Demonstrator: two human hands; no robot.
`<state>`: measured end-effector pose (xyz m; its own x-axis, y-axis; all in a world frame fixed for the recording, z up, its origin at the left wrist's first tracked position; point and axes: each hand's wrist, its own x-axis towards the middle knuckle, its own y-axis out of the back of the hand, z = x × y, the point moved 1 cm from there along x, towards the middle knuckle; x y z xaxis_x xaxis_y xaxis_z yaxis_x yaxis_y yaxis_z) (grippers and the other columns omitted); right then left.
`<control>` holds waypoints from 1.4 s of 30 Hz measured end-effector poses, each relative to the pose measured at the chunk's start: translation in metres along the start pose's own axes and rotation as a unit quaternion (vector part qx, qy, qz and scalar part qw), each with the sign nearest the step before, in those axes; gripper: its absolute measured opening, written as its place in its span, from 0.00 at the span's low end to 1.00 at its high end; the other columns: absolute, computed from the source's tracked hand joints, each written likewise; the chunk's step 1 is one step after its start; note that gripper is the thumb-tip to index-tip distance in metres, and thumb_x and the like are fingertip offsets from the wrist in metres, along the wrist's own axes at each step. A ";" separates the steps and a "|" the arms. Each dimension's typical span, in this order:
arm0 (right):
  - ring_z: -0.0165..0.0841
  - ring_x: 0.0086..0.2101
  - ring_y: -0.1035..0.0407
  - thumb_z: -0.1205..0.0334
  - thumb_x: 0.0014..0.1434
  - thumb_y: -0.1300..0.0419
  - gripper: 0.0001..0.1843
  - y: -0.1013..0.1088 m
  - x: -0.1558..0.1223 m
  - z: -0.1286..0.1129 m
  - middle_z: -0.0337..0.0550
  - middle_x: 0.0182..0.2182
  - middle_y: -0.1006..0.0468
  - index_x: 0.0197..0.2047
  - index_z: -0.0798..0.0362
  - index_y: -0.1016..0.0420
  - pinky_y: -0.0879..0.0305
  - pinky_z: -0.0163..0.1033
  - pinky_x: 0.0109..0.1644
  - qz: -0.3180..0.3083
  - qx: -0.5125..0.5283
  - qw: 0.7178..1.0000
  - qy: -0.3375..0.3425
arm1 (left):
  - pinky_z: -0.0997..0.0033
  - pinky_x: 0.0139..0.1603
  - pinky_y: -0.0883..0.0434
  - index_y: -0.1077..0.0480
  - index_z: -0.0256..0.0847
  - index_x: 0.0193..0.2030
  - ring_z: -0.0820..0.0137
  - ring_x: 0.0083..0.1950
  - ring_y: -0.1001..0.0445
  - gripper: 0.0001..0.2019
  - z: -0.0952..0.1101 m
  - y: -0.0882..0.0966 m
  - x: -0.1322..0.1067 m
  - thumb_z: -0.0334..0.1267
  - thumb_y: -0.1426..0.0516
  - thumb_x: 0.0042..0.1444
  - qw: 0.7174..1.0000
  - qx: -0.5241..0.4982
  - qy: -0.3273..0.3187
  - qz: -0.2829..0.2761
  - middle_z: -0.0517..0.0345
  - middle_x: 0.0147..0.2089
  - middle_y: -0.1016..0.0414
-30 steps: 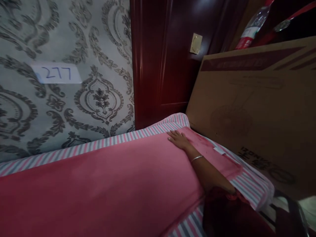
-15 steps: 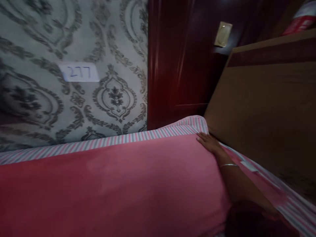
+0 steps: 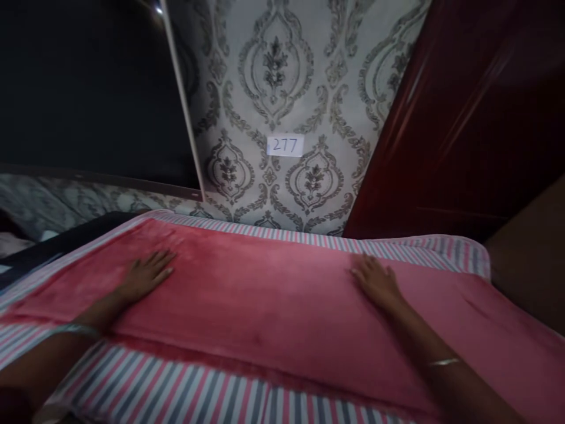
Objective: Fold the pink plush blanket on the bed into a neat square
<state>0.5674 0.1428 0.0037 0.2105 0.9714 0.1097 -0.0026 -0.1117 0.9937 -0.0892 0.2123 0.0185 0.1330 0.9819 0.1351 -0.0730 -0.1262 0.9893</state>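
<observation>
Right hand (image 3: 377,284) has shifted inward along the pink blanket (image 3: 260,300); left hand (image 3: 145,277) has come into view; both lie splayed, grasping nothing, apparently set wide to keep it flat over the striped cloth (image 3: 198,388)

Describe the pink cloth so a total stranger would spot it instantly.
Find the patterned wall beside the dark screen, then look just below. The pink cloth lies there, under the left hand and right hand. Its plain surface sets it apart from the striped fabric edging it.
</observation>
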 end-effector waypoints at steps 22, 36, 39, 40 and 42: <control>0.47 0.69 0.52 0.48 0.69 0.60 0.31 -0.041 0.006 -0.170 0.43 0.73 0.49 0.73 0.40 0.46 0.50 0.64 0.66 0.017 -0.018 0.997 0.075 | 0.33 0.72 0.59 0.50 0.44 0.74 0.47 0.77 0.59 0.38 0.271 -0.040 0.066 0.63 0.59 0.64 0.942 -0.131 -0.300 -0.080 0.42 0.77 0.55; 0.49 0.69 0.51 0.41 0.65 0.65 0.37 -0.073 0.014 -0.148 0.41 0.71 0.46 0.72 0.42 0.42 0.46 0.67 0.64 0.076 0.002 0.991 0.110 | 0.32 0.71 0.62 0.52 0.47 0.75 0.53 0.78 0.59 0.31 -0.040 0.002 0.120 0.53 0.62 0.68 0.996 0.004 -0.004 -0.089 0.50 0.77 0.55; 0.49 0.69 0.51 0.41 0.64 0.65 0.37 -0.083 0.015 -0.140 0.40 0.71 0.44 0.70 0.40 0.40 0.45 0.67 0.63 0.104 0.006 0.987 0.123 | 0.28 0.70 0.60 0.52 0.48 0.75 0.51 0.78 0.61 0.31 -0.085 0.000 0.129 0.53 0.63 0.68 0.995 0.012 0.054 -0.078 0.51 0.78 0.57; 0.49 0.69 0.50 0.41 0.64 0.65 0.37 -0.086 0.016 -0.138 0.40 0.71 0.44 0.70 0.40 0.39 0.45 0.67 0.63 0.112 0.007 0.985 0.130 | 0.28 0.69 0.59 0.52 0.49 0.75 0.51 0.78 0.62 0.31 -0.094 -0.002 0.132 0.54 0.63 0.68 0.995 0.013 0.064 -0.074 0.53 0.78 0.57; 0.49 0.69 0.51 0.40 0.64 0.65 0.37 -0.091 0.016 -0.132 0.40 0.70 0.43 0.70 0.40 0.39 0.45 0.67 0.64 0.121 0.008 0.982 0.141 | 0.29 0.69 0.55 0.52 0.50 0.75 0.50 0.78 0.63 0.32 -0.106 -0.008 0.138 0.55 0.63 0.67 0.995 0.012 0.076 -0.065 0.55 0.78 0.57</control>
<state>0.4415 0.1957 -0.0819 -0.0744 0.9349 0.3471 -0.0042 -0.3483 0.9374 -0.1753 0.3635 0.0231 -0.0109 0.9999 -0.0029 -0.0420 0.0024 0.9991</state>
